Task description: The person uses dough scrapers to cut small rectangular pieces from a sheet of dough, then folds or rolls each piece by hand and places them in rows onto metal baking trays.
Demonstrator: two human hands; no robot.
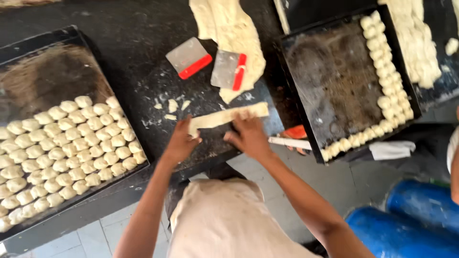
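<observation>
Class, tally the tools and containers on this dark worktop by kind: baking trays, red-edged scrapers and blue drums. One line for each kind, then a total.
Baking trays: 2, left tray and right tray
Red-edged scrapers: 2, one beside the other
Blue drums: 2, one and another
Total: 6

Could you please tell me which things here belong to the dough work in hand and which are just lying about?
In use: left hand, right hand, dough strip, dough sheet, two scrapers, trays of dough pieces.
Lying about: blue barrels, white cloth.
</observation>
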